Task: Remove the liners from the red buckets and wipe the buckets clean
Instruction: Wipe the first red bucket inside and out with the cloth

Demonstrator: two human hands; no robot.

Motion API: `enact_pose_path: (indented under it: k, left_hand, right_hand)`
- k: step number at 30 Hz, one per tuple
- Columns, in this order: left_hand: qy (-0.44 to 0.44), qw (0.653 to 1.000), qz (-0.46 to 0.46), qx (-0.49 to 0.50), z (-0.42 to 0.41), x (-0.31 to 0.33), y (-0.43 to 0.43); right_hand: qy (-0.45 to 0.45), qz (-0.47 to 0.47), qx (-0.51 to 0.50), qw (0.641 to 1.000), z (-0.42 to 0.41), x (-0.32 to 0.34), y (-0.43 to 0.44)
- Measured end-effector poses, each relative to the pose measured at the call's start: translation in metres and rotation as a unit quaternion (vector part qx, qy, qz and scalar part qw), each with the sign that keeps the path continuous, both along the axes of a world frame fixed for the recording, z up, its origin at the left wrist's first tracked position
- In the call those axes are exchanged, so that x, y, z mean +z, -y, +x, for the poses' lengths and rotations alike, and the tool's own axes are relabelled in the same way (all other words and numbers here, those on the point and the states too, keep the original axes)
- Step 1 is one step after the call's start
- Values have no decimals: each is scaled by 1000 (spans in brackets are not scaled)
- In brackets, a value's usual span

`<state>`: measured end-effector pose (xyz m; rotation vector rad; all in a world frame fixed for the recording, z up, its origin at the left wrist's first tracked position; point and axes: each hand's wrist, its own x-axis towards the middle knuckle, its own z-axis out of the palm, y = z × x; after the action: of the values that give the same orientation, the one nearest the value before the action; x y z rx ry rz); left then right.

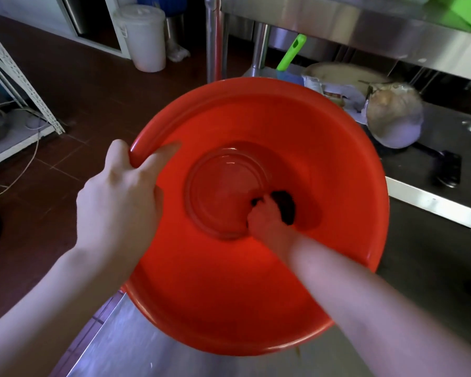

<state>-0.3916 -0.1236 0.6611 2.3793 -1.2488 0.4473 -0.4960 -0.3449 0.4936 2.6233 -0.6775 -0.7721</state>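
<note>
The right grip (268, 217) covers most of a dark cloth (286, 207); the left grip (117, 197) curls partly out of sight under the rim of the red bucket (324, 172).

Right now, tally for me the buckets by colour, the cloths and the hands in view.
red bucket: 1
white bucket: 1
cloth: 1
hands: 2 (left hand, right hand)
Total: 5
The blue shape behind the white bucket is too cropped to tell, so it is not counted.

Glossy red bucket (229, 295), no liner inside, standing at the steel counter's edge, dark cloth (284, 206) at its bottom
</note>
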Motion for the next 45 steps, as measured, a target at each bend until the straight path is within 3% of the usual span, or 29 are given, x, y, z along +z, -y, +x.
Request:
enact_pose_path:
  k: [2, 6, 9, 13, 16, 18, 20, 21, 23, 25, 27, 29, 31, 34, 37, 39, 41, 45]
  left_hand:
    - [3, 1000, -4, 2, -2, -1, 0]
    - [2, 1000, -5, 6, -2, -2, 1]
    - [9, 1000, -9, 12, -2, -3, 2]
    - [12, 1000, -6, 22, -4, -3, 3]
    - [12, 1000, -4, 19, -3, -4, 3]
    - [13, 1000, -3, 20, -4, -4, 2]
    - [13, 1000, -2, 20, -6, -4, 2]
    - [11, 1000, -3, 20, -6, -4, 1]
    - [7, 1000, -4, 16, -6, -3, 0]
    - [6, 1000, -5, 12, -8, -1, -2]
    - [1, 1000, -6, 11, -11, -1, -2]
    - [-3, 1000, -10, 11, -13, -1, -1]
    - [-3, 1000, -14, 13, -14, -2, -1]
    - [-5, 1000, -14, 20, -13, -1, -1]
    - [-5, 1000, -15, 21, -11, 0, 1]
    - [-3, 1000, -14, 23, -11, -1, 1]
    - [-2, 1000, -15, 26, -10, -2, -1]
    - [2, 1000, -6, 24, -9, -2, -2]
  right_hand:
    - [7, -48, -47, 998, 7, 19, 25]
    - [-3, -42, -62, 997, 7, 24, 29]
    - [27, 106, -106, 988, -2, 2, 6]
    - [135, 345, -158, 915, 31, -17, -48]
    - [253, 431, -177, 848, 55, -15, -71]
    - [276, 442, -169, 837, 55, -14, -73]
    - [228, 445, -156, 852, 43, -16, -66]
    - [177, 423, -149, 876, 35, -17, -60]
    - [65, 301, -135, 942, 17, -16, -42]
    - [-6, 140, -119, 983, 4, -8, -20]
    - [-41, -4, -99, 994, -1, 4, 2]
    - [-15, -91, -82, 992, -4, 14, 19]
    - [21, -119, -89, 989, -6, 14, 25]
    - [-15, -106, -83, 991, -3, 9, 11]
    - [-9, 57, -97, 994, -2, -4, -14]
    - [52, 209, -106, 971, 1, -13, -33]
    - [124, 336, -117, 926, 12, -18, -50]
    - [357, 505, -196, 761, 51, -11, -76]
